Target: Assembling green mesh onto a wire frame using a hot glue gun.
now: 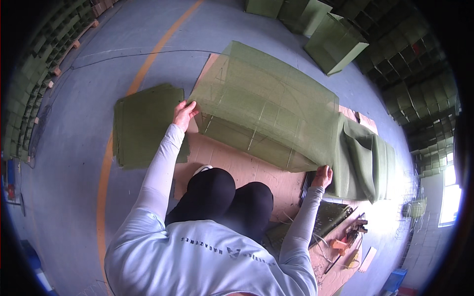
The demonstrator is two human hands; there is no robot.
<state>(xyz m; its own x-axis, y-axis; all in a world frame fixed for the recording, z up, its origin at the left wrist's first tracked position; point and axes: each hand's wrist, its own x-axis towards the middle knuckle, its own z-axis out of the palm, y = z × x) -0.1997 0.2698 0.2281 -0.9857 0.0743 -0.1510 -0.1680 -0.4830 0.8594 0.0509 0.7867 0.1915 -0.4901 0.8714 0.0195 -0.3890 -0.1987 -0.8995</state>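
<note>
my left hand (184, 114) pinching near corner of green mesh sheet (266, 106) | my right hand (323, 176) gripping its other corner | sheet draped over wire frame (247, 135) on cardboard (237, 165) | green sheet stack (145, 123) left, folded fabric (368, 160) right, tools (348, 241) beside right knee

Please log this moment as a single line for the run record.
left hand: gripping green mesh sheet corner | right hand: gripping opposite corner | sheet: spread over cardboard | beside: green panel stack
</note>
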